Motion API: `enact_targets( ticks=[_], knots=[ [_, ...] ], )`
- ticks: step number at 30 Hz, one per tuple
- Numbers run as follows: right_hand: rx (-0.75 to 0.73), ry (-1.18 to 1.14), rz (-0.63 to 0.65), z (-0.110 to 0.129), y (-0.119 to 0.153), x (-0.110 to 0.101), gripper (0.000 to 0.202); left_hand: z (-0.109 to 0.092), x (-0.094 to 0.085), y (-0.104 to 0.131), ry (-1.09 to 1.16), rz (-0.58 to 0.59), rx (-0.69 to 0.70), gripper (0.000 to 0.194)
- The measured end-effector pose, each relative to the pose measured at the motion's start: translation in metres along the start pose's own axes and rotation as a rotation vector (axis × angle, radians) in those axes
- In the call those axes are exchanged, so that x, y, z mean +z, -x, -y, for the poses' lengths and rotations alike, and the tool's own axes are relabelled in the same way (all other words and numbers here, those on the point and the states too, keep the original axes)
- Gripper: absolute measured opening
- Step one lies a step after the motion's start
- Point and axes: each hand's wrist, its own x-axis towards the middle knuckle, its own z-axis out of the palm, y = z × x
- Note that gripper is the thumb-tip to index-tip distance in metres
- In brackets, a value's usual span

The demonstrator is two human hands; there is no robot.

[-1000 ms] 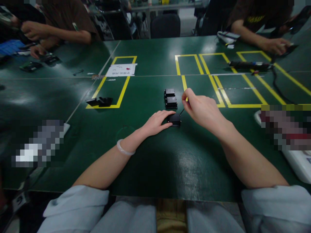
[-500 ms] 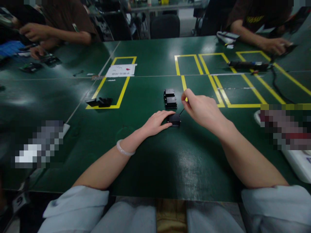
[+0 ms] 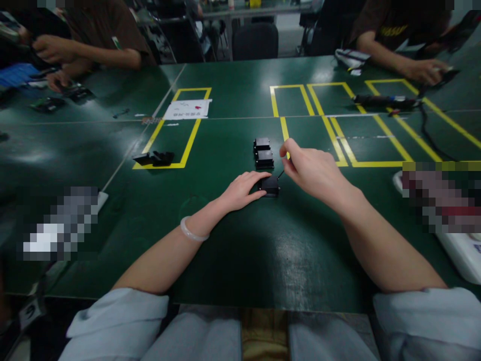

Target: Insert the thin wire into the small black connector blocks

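Right hand [image 3: 317,168] moved a tiny bit, pinching thin stick [image 3: 281,174] slanting down-left to black box [image 3: 270,186], left hand [image 3: 242,190] holding box's left end, long side left-to-right, near edge of table [image 3: 240,265] well away, two more boxes [image 3: 264,157] just beyond.

The head camera looks forward and down over the table [image 3: 233,260].

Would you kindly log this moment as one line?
left hand: holding black block | right hand: gripping thin tool at block's far-right corner | beyond: two similar blocks
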Motion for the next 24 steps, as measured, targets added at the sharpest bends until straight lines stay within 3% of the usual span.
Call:
enact_targets(
  ticks=[24],
  knots=[
    [0.015,0.023,0.001,0.0006,0.0004,-0.0015,0.038,0.0011,0.0010,-0.0008,0.008,0.001,0.003,0.049]
  ],
)
